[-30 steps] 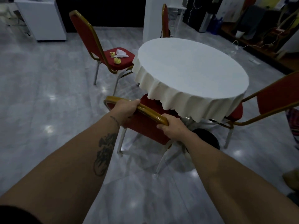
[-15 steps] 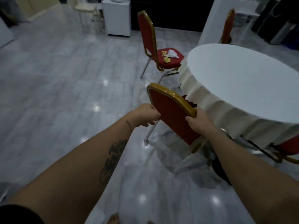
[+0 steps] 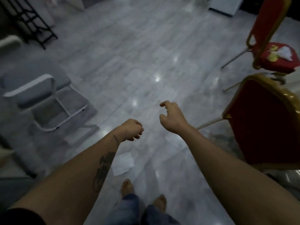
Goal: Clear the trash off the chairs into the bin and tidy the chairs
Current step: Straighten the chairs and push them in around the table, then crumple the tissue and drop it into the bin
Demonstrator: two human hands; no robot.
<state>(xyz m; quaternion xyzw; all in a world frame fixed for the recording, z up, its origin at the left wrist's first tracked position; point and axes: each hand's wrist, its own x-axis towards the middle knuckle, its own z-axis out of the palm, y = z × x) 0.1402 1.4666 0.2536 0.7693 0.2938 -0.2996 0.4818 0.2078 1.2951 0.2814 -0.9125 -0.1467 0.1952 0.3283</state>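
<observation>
Trash is seen on the far chair, beyond the right grip; nothing is held. The right grip is loosely spread, the left grip curled empty; a walk over and a pinch are judged next.

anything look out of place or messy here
Two things. A white sheet of paper lies loose on the floor near the person's feet. The far red chair has white tissue and yellow scraps on its seat. Both hands hold nothing.
</observation>
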